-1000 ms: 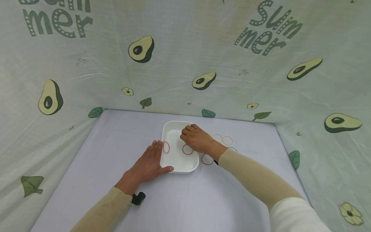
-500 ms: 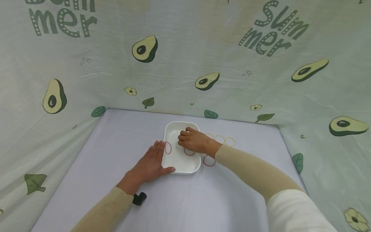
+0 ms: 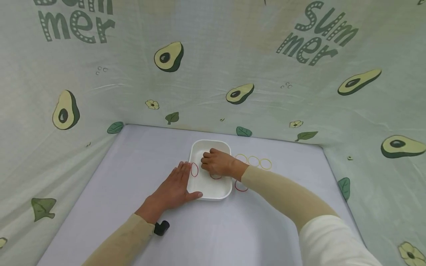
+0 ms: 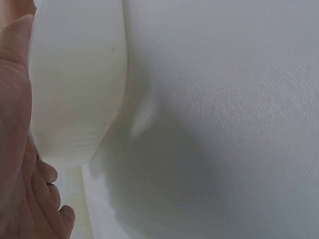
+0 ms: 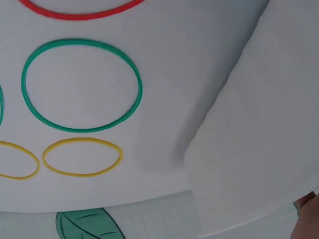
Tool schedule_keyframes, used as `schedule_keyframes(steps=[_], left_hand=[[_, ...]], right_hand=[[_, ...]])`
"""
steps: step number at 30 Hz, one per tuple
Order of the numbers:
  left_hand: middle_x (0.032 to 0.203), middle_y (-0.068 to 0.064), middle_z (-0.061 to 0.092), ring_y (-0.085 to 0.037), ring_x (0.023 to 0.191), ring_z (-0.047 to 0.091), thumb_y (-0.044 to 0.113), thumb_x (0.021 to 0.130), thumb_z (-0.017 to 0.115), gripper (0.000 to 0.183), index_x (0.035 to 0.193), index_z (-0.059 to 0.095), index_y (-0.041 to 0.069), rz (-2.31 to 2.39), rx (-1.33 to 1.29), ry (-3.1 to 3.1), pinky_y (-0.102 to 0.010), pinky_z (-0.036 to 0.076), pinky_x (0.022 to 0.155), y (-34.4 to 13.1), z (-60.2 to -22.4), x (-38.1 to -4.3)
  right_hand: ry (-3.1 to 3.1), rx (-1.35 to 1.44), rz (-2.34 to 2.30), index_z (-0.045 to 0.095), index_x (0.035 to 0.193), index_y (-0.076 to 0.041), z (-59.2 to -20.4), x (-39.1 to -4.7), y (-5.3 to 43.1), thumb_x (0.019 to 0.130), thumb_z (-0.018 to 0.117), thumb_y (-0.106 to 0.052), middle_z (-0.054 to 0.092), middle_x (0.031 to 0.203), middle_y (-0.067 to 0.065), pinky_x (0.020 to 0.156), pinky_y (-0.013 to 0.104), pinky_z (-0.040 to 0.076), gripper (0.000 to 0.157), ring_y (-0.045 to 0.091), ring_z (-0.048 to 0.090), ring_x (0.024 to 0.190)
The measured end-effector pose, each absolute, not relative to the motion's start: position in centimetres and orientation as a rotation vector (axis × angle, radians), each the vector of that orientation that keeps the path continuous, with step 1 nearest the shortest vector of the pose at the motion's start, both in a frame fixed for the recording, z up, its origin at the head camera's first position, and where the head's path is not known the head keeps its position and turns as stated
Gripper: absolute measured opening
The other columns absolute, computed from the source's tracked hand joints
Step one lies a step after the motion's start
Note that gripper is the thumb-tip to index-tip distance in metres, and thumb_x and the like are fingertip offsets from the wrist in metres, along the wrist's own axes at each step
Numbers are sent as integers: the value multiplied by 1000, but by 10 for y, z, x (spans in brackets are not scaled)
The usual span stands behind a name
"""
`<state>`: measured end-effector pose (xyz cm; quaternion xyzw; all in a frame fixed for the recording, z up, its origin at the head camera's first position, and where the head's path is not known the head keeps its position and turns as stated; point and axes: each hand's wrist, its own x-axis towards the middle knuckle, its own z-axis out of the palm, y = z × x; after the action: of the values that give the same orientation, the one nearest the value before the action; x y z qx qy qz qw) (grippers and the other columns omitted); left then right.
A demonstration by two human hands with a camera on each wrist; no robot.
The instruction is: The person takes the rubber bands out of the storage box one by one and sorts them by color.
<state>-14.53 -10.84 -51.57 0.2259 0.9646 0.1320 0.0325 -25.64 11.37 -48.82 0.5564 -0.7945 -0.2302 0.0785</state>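
A white tray [image 3: 209, 192] stands on the table. My left hand [image 3: 171, 190] lies along its left side with fingers straight and the thumb at the near left corner; in the left wrist view the palm touches the tray wall [image 4: 77, 89]. Over the tray's middle hovers my right hand [image 3: 217, 162], palm down and fingers bent; its fingertips are hidden, and I cannot tell whether they hold anything. One red rubber band [image 3: 198, 170] sits at the tray's left side, by my left fingertips. Another red rubber band [image 3: 215, 178] shows partly under my right hand.
Right of the tray, yellow rubber bands [image 3: 266, 169] lie in a row, with a red rubber band [image 3: 241, 191] nearer, partly behind the right forearm. A green rubber band [image 5: 141, 87] shows in the right wrist view. A printed cloth [image 3: 199, 66] hangs behind the table.
My right hand has moved left and slightly nearer over the tray, covering more of the middle red rubber band. The left hand stays at the tray's side. The head view has shifted slightly.
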Motion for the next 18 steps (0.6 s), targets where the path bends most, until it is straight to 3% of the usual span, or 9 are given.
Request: schedule_keyframes(steps=[18], left_hand=[[163,-18,14,-35,152,8,87,82,31,117,156,8,-1,415,728,2980,-48,16,123,-109,-518,-147]], right_hand=[[-2409,1738,-509,65,102,-23,-500,-257,113,92,62,-27,59,108,-7,86,33,44,11,15,49,103]])
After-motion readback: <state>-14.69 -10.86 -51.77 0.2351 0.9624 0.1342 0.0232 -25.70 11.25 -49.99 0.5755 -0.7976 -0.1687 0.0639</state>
